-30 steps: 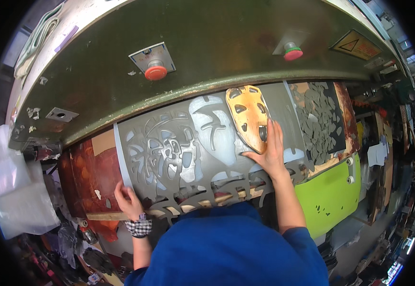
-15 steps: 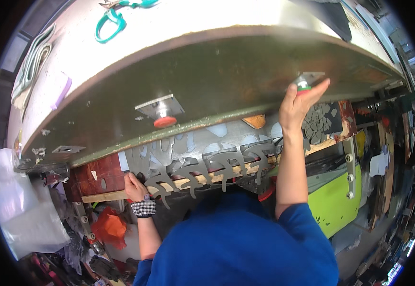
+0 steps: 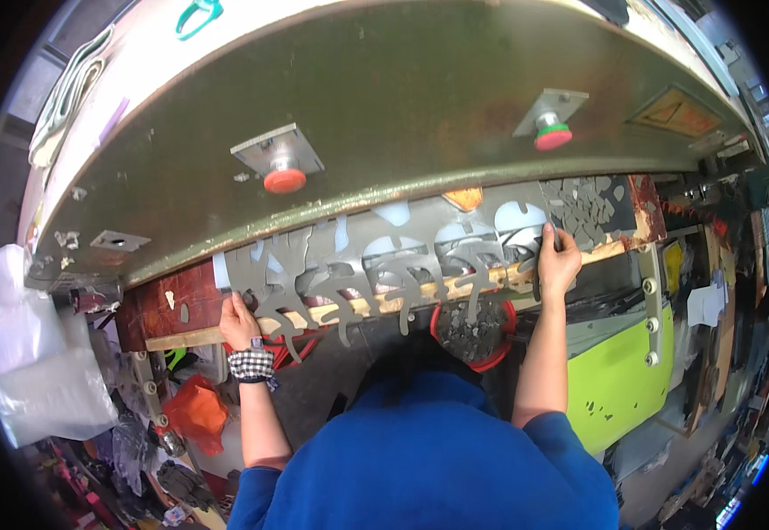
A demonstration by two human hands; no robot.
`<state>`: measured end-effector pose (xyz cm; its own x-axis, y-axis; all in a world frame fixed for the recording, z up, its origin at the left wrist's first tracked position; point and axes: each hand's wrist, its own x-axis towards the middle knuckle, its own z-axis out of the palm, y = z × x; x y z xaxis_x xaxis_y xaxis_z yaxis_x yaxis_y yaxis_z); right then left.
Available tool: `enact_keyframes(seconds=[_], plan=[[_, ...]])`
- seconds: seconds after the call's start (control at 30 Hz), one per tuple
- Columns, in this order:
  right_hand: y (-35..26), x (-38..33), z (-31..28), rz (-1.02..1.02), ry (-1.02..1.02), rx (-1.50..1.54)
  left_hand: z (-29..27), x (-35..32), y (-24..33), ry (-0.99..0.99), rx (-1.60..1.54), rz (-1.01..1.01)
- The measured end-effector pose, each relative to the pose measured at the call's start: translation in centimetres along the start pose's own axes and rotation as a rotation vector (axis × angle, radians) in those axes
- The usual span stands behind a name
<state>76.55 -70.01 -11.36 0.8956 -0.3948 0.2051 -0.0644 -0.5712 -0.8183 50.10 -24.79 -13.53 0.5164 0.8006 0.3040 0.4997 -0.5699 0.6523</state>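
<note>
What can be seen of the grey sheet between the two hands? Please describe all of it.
The grey sheet looks thin, matt and flexible, perhaps foam or rubber. Rounded holes pierce it, some showing pale blue beneath. Its near edge is a fringe of hooked strips overhanging the wooden edge; its far part is hidden by the green beam. An orange tool seems to lie on it. The left hand and right hand are at its ends; their grip is unclear.

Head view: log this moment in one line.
left hand: at left end of gray sheet | right hand: at its right end | orange piece: partly hidden by green machine
</note>
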Motion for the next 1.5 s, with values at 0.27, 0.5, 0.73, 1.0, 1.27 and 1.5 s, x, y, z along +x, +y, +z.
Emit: enact_keyframes(seconds=[0.27, 0.5, 0.73, 1.0, 1.27, 1.5], plan=[[1.2, -4.7, -6.0, -0.196, -0.078, -0.008, -3.5, -3.9, -0.2, -0.069, -0.125, -0.007], [-4.0, -8.3, -7.0, -0.596, -0.074, -0.231, -7.1, -9.4, -2.9, -0.087, -0.326, -0.175], [-4.8, -14.3, -4.6, -0.65, -0.315, -0.115, -9.9, -9.4, 0.6, 0.17, -0.377, -0.233], [-4.9, -10.8, -13.7, 0.415, -0.756, 0.849, 0.7, -14.2, 21.0, -0.693, -0.63, 0.173], [0.1, -10.7, -15.1, 0.698, -0.722, 1.262, 7.4, -18.7, 27.9, -0.799, -0.626, -0.063], [5.0, -7.2, -21.4, 0.714, -0.442, 1.779, -1.1, -8.2, 20.5, 0.052, -1.103, -0.321]])
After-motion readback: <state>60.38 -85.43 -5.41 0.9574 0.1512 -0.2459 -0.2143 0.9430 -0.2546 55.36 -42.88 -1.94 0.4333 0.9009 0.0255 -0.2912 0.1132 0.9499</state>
